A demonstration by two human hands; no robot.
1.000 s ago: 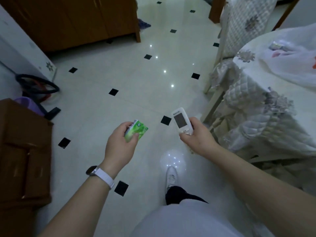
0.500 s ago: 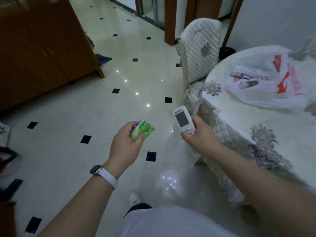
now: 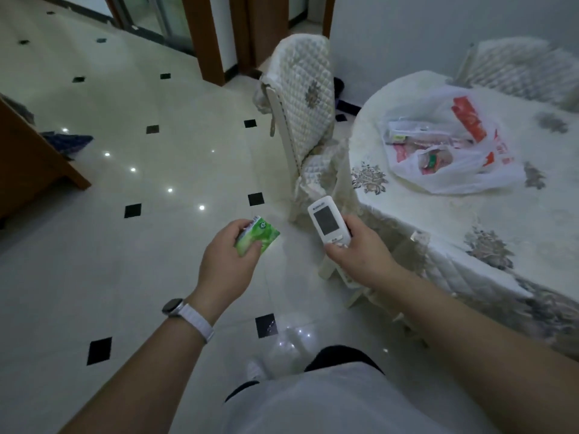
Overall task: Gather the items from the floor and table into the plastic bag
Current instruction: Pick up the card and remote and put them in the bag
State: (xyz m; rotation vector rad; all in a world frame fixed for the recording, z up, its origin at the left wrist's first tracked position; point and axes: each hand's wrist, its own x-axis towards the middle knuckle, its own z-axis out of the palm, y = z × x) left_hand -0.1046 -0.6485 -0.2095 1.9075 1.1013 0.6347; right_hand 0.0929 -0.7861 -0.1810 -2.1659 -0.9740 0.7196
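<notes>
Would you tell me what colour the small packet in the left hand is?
The packet is green with some white; the head view shows it.

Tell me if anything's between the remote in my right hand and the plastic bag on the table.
Nothing visible. Between the remote in the right hand and the plastic bag lies only open tablecloth; the chair stands aside.

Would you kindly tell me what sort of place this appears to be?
Most likely a dining room in a home: a round table under a quilted, embroidered cloth, a chair with a matching quilted cover, and a glossy tiled floor with small black inset tiles.
</notes>
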